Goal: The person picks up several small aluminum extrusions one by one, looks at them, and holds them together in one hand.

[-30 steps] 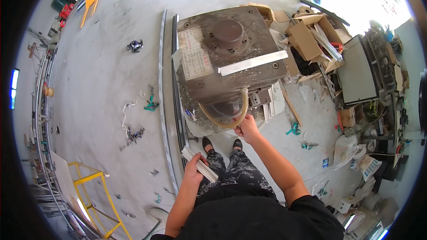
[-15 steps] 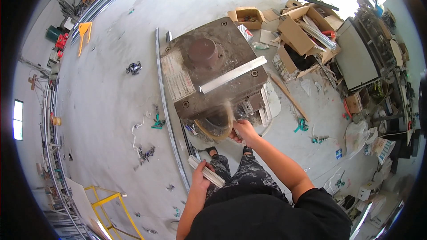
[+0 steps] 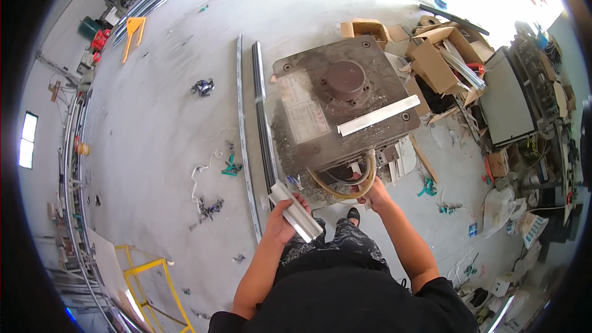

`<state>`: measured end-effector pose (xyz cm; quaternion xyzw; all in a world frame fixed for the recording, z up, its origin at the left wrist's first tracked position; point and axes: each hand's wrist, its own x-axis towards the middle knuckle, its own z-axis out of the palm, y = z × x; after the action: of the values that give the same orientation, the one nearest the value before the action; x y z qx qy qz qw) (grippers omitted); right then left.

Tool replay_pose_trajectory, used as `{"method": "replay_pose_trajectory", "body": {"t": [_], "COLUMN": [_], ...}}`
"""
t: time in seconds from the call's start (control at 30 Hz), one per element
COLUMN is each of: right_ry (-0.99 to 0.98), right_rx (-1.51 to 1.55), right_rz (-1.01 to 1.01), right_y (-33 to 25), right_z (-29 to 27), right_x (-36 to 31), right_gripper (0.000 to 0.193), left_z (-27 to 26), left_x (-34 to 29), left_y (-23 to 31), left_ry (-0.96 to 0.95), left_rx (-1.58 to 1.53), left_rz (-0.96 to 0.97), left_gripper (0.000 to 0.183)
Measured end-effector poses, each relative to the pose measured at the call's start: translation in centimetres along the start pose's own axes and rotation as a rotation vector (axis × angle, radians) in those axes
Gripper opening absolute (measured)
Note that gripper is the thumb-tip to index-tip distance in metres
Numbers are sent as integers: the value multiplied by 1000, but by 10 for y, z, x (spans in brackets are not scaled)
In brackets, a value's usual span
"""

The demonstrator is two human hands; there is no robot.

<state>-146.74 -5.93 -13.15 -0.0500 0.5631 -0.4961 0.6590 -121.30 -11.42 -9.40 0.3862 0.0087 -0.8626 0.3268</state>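
Observation:
My left hand (image 3: pixel 281 222) is wrapped round a short length of silver aluminium profile (image 3: pixel 303 221), held at a slant left of my legs. In front of me stands a brown, dusty machine (image 3: pixel 312 61) with a round raised cap (image 3: pixel 345 80) on top. A pale metal strip (image 3: pixel 379 115) lies across its top plate. From the machine's near side loops a yellowish hose (image 3: pixel 340 195). My right hand (image 3: pixel 375 195) reaches in at that hose, close to the machine's near side; the hose partly covers its fingers, so their grip is unclear.
Long metal profiles (image 3: pixel 262 105) lie on the floor left of the machine. Cardboard boxes (image 3: pixel 435 65) with offcuts stand at the far right. Green scraps (image 3: pixel 232 165) and tangled string litter the floor. A yellow frame (image 3: pixel 148 266) stands at the near left.
My view has shifted, so the machine appears further right. The profile in my left hand has turned and shows more of its silver side. My right hand has moved in behind the hose.

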Motion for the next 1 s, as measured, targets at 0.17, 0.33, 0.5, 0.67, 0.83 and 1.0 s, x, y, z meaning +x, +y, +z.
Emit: {"method": "replay_pose_trajectory", "body": {"t": [0.17, 0.33, 0.5, 0.67, 0.83, 1.0], "right_ry": [-59, -110, -104, -11, 63, 136], "right_rx": [-20, -84, -174, -499, -618, -969], "right_rz": [-57, -75, -106, -370, -361, -529], "right_y": [3, 1, 6, 26, 28, 20], "right_z": [4, -1, -6, -19, -22, -26], "right_x": [-4, -18, -19, -5, -3, -24], "right_gripper": [22, 24, 24, 26, 31, 31], "left_z": [-5, 15, 12, 0, 6, 8], "left_x": [-8, -31, -42, -52, -47, -39], "left_y": [-20, -53, -90, -113, -112, -104], "left_ry": [-103, -54, -15, 11, 44, 20], "left_rx": [51, 124, 61, 164, 204, 182], "left_rz": [-11, 70, 115, 62, 18, 59], "left_gripper": [37, 34, 29, 23, 33, 27]}}
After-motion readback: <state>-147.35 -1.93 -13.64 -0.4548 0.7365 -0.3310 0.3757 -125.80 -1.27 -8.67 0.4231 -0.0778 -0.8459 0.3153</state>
